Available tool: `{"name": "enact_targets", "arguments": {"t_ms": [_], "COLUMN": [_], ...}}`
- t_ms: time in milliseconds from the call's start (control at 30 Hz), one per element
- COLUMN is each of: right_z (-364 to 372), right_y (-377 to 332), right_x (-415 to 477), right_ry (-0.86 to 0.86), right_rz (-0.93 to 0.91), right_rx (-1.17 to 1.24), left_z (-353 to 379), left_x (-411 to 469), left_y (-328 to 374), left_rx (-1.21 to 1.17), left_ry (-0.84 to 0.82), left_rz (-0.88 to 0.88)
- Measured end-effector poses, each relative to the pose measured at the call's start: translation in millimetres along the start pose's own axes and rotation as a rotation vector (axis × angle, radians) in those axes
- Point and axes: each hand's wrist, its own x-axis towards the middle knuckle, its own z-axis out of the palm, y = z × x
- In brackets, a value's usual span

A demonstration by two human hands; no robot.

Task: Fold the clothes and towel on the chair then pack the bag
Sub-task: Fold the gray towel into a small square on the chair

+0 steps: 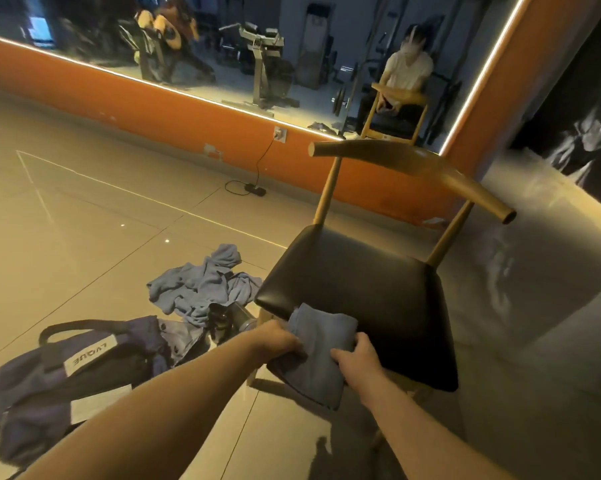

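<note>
A folded blue-grey cloth (318, 358) lies at the front left corner of the black chair seat (368, 292) and hangs over its edge. My left hand (280, 341) grips the cloth's left side. My right hand (352, 358) holds its right side, thumb on top. A crumpled blue towel (205, 282) lies on the floor left of the chair. The dark blue bag (67, 375) sits on the floor at the lower left, with a dark garment (184, 337) spilling beside it.
A dark bottle (233, 318) lies on the floor between the towel and the chair leg. The chair's wooden backrest (413, 168) curves at the far side. An orange wall with a mirror stands behind, with a cable and power strip (254, 189) on the tiled floor.
</note>
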Motion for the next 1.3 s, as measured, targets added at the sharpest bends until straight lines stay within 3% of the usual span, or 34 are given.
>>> {"name": "enact_targets", "arguments": {"t_ms": [167, 433, 600, 833, 933, 1033, 1200, 1300], "right_z": [79.9, 246.3, 356.2, 459.6, 485.7, 499.0, 506.4, 512.7], "right_y": [-29.3, -55.3, -39.6, 11.8, 37.6, 57.9, 76.6, 72.6], "right_x": [-8.3, 20.9, 47.7, 67.6, 80.0, 93.9, 110.8, 112.3], "right_ry": [-0.106, -0.204, -0.365, -0.666, -0.689, -0.668, -0.657, -0.643], "right_rz": [-0.169, -0.245, -0.226, -0.236, -0.248, -0.265, -0.278, -0.31], "right_rx": [-0.167, -0.359, -0.446, -0.493, -0.542, -0.593, -0.617, -0.649], "left_z": [-68.2, -194.9, -232.5, -250.0, -252.5, -251.3, -253.6, -263.6], "left_x": [-18.6, -20.6, -8.4, 31.9, 48.1, 62.5, 79.8, 88.1], "left_y": [-49.7, -157.6, -242.5, -346.0, -372.8, -396.0, -422.6, -434.5], "left_rx": [-0.188, -0.015, -0.025, -0.374, -0.589, -0.625, -0.456, -0.031], "left_ry": [0.077, 0.371, 0.541, 0.549, 0.484, 0.433, 0.43, 0.684], "left_rz": [-0.032, 0.137, 0.043, -0.03, -0.081, -0.097, -0.083, -0.147]}}
